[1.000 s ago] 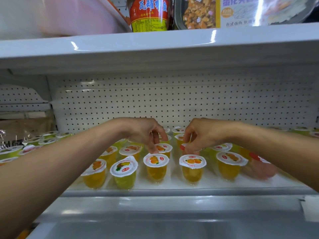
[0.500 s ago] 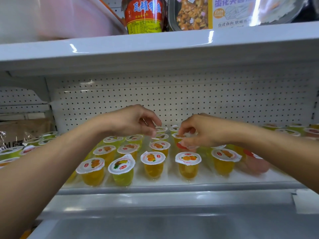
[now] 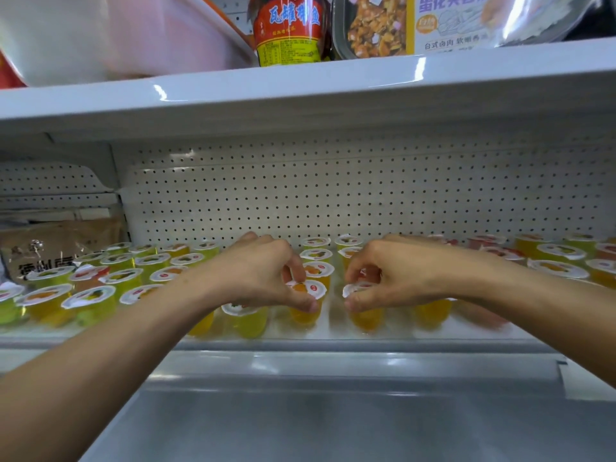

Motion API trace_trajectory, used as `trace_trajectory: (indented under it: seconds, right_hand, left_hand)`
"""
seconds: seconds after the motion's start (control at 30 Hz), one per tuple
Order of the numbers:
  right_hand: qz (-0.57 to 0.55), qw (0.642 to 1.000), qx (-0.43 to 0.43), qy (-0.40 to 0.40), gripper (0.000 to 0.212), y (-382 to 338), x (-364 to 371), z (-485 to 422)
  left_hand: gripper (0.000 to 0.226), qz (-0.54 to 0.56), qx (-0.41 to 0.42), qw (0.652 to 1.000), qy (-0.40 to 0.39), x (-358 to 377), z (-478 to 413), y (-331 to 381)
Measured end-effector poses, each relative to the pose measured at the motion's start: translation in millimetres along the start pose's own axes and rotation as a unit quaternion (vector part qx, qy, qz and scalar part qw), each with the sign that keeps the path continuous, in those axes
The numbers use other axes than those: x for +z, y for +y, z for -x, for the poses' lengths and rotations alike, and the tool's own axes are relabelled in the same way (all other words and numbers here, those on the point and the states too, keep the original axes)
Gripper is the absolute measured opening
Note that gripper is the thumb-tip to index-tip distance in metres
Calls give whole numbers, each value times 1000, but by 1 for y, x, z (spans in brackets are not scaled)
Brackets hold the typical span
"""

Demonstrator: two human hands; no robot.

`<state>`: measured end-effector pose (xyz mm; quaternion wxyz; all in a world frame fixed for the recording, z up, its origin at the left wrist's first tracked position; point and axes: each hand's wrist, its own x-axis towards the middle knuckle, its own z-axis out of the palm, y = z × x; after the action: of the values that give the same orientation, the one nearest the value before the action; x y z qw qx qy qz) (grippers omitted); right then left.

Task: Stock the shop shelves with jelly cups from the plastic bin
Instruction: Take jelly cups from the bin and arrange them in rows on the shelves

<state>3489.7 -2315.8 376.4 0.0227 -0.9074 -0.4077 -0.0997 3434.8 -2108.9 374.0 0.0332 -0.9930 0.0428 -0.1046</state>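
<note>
Several jelly cups with white foil lids stand in rows on the white shelf (image 3: pixel 300 345). My left hand (image 3: pixel 263 278) reaches in from the left and pinches the rim of an orange jelly cup (image 3: pixel 308 306) in the front row. My right hand (image 3: pixel 383 278) comes from the right and pinches the lid edge of the neighbouring orange jelly cup (image 3: pixel 365 315). Both cups stand on the shelf. A yellow-green cup (image 3: pixel 248 320) sits partly under my left wrist. The plastic bin is out of view.
A perforated back panel (image 3: pixel 333 195) closes the shelf behind. The upper shelf (image 3: pixel 300 91) hangs low overhead, carrying a red-labelled jar (image 3: pixel 288 28) and packaged snacks (image 3: pixel 433 21). Brown packets (image 3: pixel 56 248) lie at far left. More cups (image 3: pixel 560 258) fill the right side.
Both hands have dropped from above the second row toward me onto the two front-row orange cups and closed on their rims. The view has shifted slightly.
</note>
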Motion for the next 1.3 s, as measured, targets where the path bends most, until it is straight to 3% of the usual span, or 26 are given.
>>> trace_trajectory:
  seconds: [0.13,0.57,0.63,0.73,0.87,0.97,1.13,1.3]
  right_hand:
    - [-50,999,10,0,28,2,-3,3]
    - [-78,996,-5,-41,30,11,-10,12]
    - [-103,995,-6,-13,26,23,-25,13]
    - [-124,990,24,54,21,54,-52,19]
    - [-116,991,48,48,19,93,-55,30]
    - [-95,993,65,20,17,114,-47,33]
    - [-68,995,79,7,14,143,-37,23]
    - [-33,994,107,-3,21,164,-38,4]
  left_hand:
    - [56,99,-16,995,-19,1,2,3]
    - [51,114,-1,992,-47,-3,6,8]
    - [55,103,-1,993,-48,-2,7,7]
    - [73,91,-3,996,-8,1,9,9]
    - [80,129,11,990,64,-1,3,24]
    - [71,143,24,987,62,-6,-8,39]
    - [28,163,65,983,57,-17,-42,59]
    - [23,116,105,987,25,-20,-98,59]
